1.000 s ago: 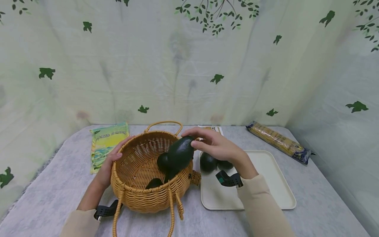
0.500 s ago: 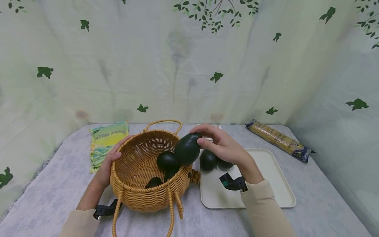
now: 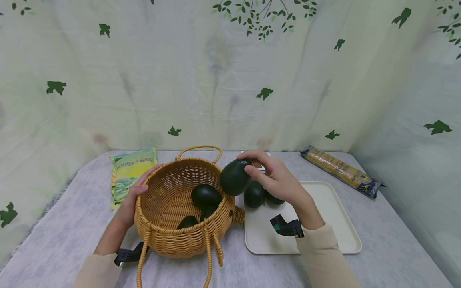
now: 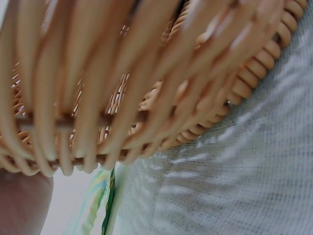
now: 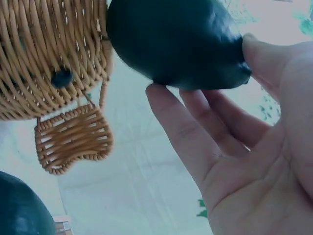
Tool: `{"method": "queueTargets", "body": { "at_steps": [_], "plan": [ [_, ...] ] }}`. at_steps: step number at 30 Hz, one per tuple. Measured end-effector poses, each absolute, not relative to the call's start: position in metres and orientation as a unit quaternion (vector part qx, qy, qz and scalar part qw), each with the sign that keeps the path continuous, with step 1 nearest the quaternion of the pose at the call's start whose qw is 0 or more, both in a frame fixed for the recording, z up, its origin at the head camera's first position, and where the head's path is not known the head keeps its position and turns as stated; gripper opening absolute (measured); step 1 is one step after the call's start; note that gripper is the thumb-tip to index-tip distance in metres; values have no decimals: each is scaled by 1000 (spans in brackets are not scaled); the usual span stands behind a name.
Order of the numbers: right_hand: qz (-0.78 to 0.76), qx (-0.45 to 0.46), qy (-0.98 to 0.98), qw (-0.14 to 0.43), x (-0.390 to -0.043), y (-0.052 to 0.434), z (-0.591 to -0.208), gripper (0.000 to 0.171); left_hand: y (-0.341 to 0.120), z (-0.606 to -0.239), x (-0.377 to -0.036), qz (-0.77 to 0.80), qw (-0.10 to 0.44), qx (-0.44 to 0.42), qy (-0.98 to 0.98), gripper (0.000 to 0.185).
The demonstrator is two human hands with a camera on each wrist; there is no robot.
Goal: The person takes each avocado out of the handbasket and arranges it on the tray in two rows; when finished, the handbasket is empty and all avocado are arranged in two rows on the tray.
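My right hand (image 3: 275, 176) pinches a dark green avocado (image 3: 235, 177) between thumb and fingers. It is raised beside the right rim of a wicker basket (image 3: 180, 245). The right wrist view shows the fingertips under the avocado (image 5: 176, 44) and the thumb at its narrow end. On the basket's left side, my left hand (image 3: 130, 202) grips the rim, thumb over the edge; the left wrist view is mostly filled by the basket's weave (image 4: 98, 88). Inside the basket lie several avocados (image 3: 206, 195), partly hidden by its front wall.
A white tray (image 3: 324, 224) stands right of the basket, bearing two avocados (image 3: 254, 195) on its left part. A long noodle-like packet (image 3: 340, 170) lies at the back right, a yellow-green bag (image 3: 127, 172) at the back left. The basket's handles stick out front and back.
My right hand has drawn the avocado up and rightward, from over the basket's inside to its right rim. The avocados inside show more fully. The left hand stays at the rim.
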State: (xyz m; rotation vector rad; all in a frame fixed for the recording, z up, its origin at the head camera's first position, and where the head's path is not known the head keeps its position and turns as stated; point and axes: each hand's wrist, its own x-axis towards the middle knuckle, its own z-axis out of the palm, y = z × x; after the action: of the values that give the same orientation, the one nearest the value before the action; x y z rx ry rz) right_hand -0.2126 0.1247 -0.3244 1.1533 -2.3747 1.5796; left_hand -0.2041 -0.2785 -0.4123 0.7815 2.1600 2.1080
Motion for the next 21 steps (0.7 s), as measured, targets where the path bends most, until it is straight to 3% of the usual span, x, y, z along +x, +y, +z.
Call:
{"method": "queueTargets", "body": {
  "at_steps": [6,13,21],
  "plan": [
    [520,360,-772,58,-206,118,-334,42,-278,-414,-204,673,6,243,699,61],
    [577,328,-748,11,-200,107,-344,70,-278,-413,-204,674,9,246,696,62],
    [542,312,-778,62,-200,94,-352,101,-278,-412,-204,680,14,249,689,62]
  ]
}}
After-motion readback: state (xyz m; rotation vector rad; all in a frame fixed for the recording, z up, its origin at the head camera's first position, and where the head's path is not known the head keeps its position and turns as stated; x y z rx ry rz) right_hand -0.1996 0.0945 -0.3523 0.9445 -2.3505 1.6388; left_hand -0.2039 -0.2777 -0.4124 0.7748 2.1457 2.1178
